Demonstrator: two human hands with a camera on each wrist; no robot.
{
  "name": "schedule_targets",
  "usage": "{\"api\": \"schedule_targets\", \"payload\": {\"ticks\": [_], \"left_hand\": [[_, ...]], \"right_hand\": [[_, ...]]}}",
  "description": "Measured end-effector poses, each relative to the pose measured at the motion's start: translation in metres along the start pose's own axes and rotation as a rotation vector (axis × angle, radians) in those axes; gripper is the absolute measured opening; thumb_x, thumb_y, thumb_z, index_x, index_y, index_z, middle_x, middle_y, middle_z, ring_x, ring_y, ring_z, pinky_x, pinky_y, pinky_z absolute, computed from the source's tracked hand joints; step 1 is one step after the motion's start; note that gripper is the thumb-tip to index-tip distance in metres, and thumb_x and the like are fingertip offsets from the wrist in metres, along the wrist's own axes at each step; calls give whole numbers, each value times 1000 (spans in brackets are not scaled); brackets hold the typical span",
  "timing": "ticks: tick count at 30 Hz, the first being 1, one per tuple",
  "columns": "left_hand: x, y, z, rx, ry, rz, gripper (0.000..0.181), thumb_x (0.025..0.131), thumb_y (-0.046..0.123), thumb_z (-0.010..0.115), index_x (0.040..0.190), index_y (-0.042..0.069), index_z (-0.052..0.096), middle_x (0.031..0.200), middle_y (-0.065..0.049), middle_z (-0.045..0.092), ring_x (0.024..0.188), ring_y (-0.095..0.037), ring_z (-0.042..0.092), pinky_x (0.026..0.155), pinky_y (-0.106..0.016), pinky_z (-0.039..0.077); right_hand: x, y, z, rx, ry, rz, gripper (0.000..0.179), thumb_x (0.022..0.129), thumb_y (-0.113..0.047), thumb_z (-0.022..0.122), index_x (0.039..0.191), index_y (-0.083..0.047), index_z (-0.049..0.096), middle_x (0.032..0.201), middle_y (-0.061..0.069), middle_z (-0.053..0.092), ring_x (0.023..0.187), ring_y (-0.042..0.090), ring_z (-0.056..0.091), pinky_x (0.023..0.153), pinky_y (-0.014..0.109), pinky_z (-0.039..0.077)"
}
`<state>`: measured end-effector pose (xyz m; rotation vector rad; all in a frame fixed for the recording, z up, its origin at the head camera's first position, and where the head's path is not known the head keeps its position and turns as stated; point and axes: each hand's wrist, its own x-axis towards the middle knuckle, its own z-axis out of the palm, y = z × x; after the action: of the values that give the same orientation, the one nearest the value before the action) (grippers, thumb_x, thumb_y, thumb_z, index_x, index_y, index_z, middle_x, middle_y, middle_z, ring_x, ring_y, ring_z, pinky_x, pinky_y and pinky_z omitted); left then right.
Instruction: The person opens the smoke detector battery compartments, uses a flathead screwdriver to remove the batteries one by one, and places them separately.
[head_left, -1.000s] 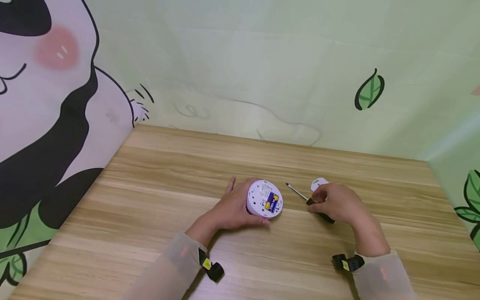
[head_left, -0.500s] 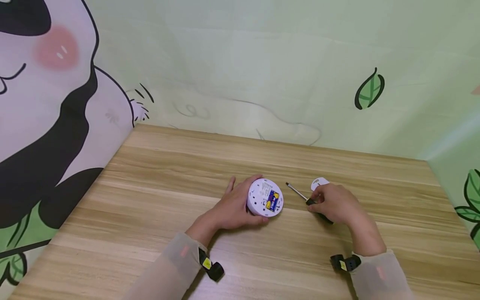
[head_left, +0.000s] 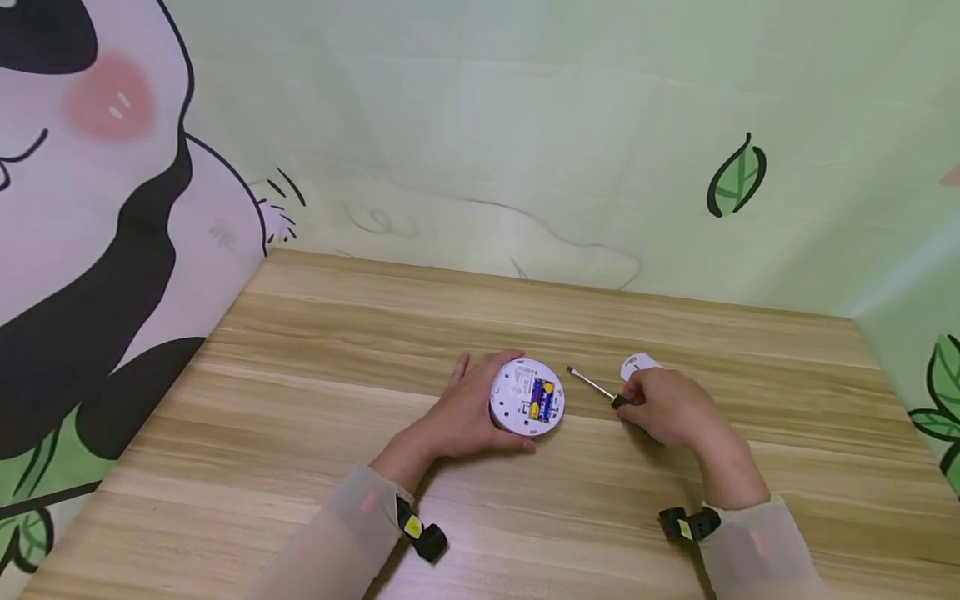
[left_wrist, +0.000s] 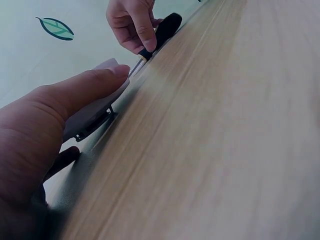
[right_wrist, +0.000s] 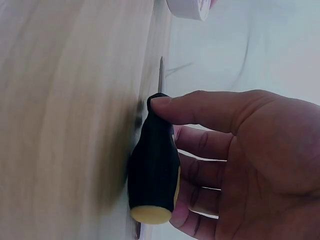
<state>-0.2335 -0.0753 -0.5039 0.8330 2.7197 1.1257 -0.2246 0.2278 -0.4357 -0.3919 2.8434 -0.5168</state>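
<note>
My left hand (head_left: 467,412) grips a round white device (head_left: 517,392), shaped like a smoke alarm, around its left side with the thumb at its near edge. Its slotted back faces up and toward me, with blue and yellow batteries (head_left: 543,400) in an uncovered compartment. To the right, my right hand (head_left: 670,406) pinches a screwdriver (head_left: 596,384) between thumb and fingers, low over the table. The bare metal shaft points left toward the device, its tip apart from it. In the right wrist view the black handle (right_wrist: 154,155) shows a yellow end.
A flat white piece (head_left: 637,365) with a slot lies just beyond my right hand, partly covered by it. The wood-grain table (head_left: 360,333) meets a pale green printed wall (head_left: 480,150) at the back. A panda print (head_left: 142,275) covers the left wall.
My right hand and the screwdriver have shifted slightly left, bringing the tip nearer the device, and the handle's end is now hidden. The device has tilted a little in my left hand.
</note>
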Motion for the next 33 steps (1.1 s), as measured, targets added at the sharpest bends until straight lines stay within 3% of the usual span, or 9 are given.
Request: {"api": "schedule_targets", "payload": {"ticks": [12, 18, 24, 29, 31, 33], "left_hand": [[1, 1, 1, -31, 50, -16, 118, 61, 51, 98, 153, 13, 36, 148, -3, 52, 141, -20, 50, 131, -54, -1], [2, 1, 1, -61, 69, -45, 119, 60, 50, 98, 153, 13, 34, 145, -1, 52, 138, -20, 53, 131, -52, 2], [2, 1, 1, -94, 107, -59, 121, 57, 48, 100, 152, 14, 35, 142, -1, 53, 135, -21, 53, 132, -50, 7], [2, 1, 2, -129, 129, -94, 123, 56, 46, 101, 155, 17, 34, 142, -2, 52, 131, -23, 48, 121, -48, 35], [3, 0, 2, -140, 138, -95, 122, 56, 44, 101, 155, 17, 35, 143, -3, 50, 131, -24, 47, 115, -48, 42], [4, 0, 2, -147, 147, -91, 121, 57, 43, 101, 155, 16, 35, 143, -5, 49, 132, -25, 48, 117, -48, 41]], "right_hand": [[0, -1, -3, 33, 3, -14, 14, 93, -23, 73, 92, -10, 67, 78, -1, 60, 73, 15, 53, 68, 32, 43], [-1, -3, -7, 91, -3, -23, 17, 96, -23, 71, 91, -9, 63, 77, 0, 54, 71, 17, 48, 64, 30, 38], [-2, -4, -8, 120, -10, -63, 15, 98, -23, 70, 96, -9, 64, 83, 1, 58, 73, 16, 49, 65, 30, 39], [-4, -5, -9, 126, -14, -83, 15, 99, -22, 67, 103, -8, 65, 92, 1, 68, 78, 15, 55, 70, 30, 44], [-5, -7, -9, 136, -14, -98, 14, 100, -20, 66, 105, -7, 65, 92, 1, 70, 78, 14, 56, 71, 30, 45], [-5, -7, -9, 152, -12, -118, 13, 100, -18, 66, 106, -6, 65, 90, 1, 70, 79, 14, 56, 71, 30, 45]]}}
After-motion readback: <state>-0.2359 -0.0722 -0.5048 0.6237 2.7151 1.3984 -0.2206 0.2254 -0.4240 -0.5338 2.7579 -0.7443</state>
